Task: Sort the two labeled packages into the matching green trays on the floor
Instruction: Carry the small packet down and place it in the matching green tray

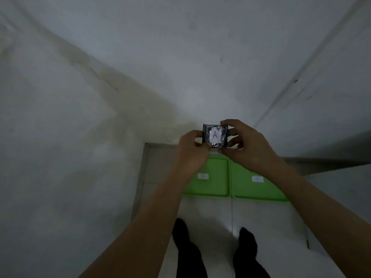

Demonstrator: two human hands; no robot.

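Observation:
A small dark, shiny package (215, 135) with a white label marked "A" is held up at chest height. My left hand (191, 151) pinches its left edge and my right hand (248, 143) grips its right side and top corner. Below on the floor lie two green trays side by side. The left green tray (215, 185) has a small white label, partly behind my left forearm. The right green tray (255, 190) also has a white label; its writing is too blurred to read. A second package does not show anywhere.
White walls meet in a corner just behind the trays. The floor is pale tile. My two legs in black trousers (190, 251) stand on the tiles a short way in front of the trays.

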